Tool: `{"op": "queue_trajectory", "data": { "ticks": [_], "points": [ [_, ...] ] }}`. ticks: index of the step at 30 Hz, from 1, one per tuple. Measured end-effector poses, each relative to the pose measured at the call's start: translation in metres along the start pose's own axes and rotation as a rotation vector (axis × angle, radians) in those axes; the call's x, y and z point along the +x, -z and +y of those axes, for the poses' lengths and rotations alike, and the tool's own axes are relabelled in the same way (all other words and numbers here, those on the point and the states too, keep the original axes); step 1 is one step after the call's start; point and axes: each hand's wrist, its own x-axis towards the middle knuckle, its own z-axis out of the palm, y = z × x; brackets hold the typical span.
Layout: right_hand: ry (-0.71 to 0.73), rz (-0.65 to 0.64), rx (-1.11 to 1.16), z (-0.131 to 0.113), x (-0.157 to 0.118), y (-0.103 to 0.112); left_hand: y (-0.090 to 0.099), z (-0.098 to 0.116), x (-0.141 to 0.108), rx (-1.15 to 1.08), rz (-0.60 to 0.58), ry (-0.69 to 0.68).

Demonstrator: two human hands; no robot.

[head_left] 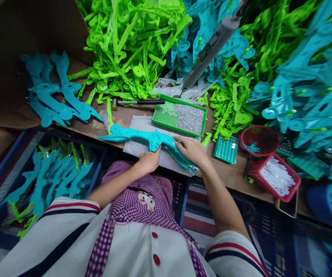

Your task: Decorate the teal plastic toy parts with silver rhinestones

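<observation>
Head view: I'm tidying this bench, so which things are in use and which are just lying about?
In use:
left hand and right hand, both resting on the teal plastic piece
white sheet under it

Lying about:
green screw tray
hammer
red bowl
red tray of white bits
teal shells
green heap
</observation>
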Motion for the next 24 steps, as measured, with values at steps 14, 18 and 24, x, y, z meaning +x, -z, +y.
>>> {"op": "queue_trajectory", "data": {
  "ticks": [14,18,24],
  "points": [
    [0.115,-0.158,0.18,0.011,0.011,-0.011,-0.006,0.002,-0.001,0.061,0.024,0.049],
    [0.07,-0.157,0.184,0.007,0.016,-0.01,-0.008,0.003,-0.002,0.081,0.038,0.058],
    [0.135,0.025,0.085,0.016,-0.031,0.005,-0.01,0.002,-0.001,0.078,0.048,0.06]
  ]
}}
